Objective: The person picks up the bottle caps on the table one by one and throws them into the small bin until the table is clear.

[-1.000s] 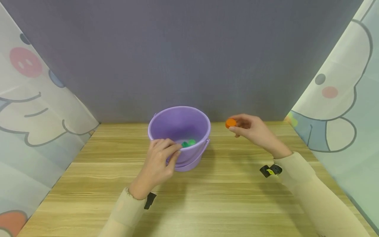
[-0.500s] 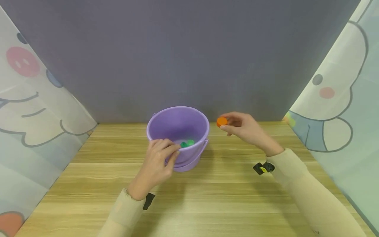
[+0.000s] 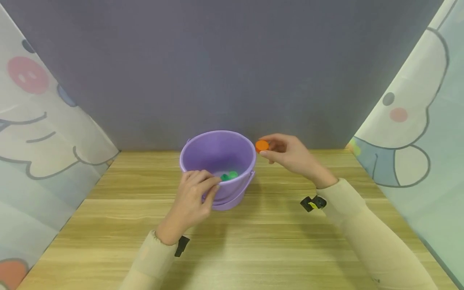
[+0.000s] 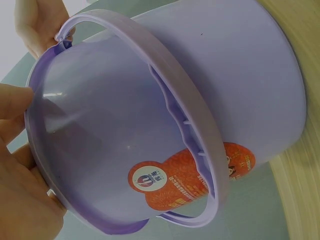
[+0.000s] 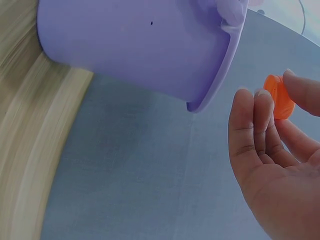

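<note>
A purple bucket point(image 3: 232, 193) stands upright on the wooden table, its handle folded down at the front. My left hand point(image 3: 193, 195) grips the bucket's near rim, fingers over the edge and thumb outside. Inside, near the front wall, lie a light green cap point(image 3: 233, 175) and a darker green one point(image 3: 225, 177). My right hand point(image 3: 284, 153) pinches an orange bottle cap point(image 3: 262, 146) between thumb and fingers, just right of the bucket's rim. In the right wrist view, the ribbed side of the orange cap point(image 5: 281, 97) shows between the fingertips.
The wooden table point(image 3: 253, 249) reaches back to a grey panel point(image 3: 232, 72). Curtains with cartoon animals hang at the left point(image 3: 43, 133) and right point(image 3: 406, 121). A red label point(image 4: 180, 180) is stuck on the bucket's front.
My right hand has moved left with the orange cap, from well right of the bucket to close beside its rim. The left hand keeps its hold on the rim.
</note>
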`<state>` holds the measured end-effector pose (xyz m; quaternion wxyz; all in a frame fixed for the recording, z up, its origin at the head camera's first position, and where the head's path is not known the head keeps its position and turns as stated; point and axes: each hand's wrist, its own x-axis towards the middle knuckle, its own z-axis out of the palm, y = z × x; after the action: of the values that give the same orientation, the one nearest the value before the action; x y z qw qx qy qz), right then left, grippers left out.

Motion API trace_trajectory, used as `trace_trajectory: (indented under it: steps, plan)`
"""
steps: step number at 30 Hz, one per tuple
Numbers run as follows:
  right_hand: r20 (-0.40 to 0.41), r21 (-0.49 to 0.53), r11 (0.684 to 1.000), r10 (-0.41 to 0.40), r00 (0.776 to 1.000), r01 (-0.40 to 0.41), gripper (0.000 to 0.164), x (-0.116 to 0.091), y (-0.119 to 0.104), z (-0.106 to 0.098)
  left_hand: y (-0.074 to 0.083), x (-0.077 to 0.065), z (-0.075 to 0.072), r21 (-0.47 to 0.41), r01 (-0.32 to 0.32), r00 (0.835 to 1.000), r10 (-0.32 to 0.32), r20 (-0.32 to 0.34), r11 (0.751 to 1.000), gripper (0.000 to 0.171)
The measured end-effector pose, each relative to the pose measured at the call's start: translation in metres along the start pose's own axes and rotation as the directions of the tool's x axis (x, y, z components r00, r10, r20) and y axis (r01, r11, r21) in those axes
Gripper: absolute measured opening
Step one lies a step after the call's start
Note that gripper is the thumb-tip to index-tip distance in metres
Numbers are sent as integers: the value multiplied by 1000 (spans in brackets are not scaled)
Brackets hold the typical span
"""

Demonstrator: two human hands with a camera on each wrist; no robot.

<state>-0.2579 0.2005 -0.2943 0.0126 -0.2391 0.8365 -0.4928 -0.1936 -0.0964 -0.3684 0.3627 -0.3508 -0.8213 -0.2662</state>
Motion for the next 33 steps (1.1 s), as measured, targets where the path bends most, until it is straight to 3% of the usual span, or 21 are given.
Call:
trace_trajectory:
  steps: [33]
  plan:
    - [24, 58, 996, -69, 997, 68, 42, 27, -16, 37, -1, 0, 0, 4, 2, 1000, -2, 9, 1000, 17]
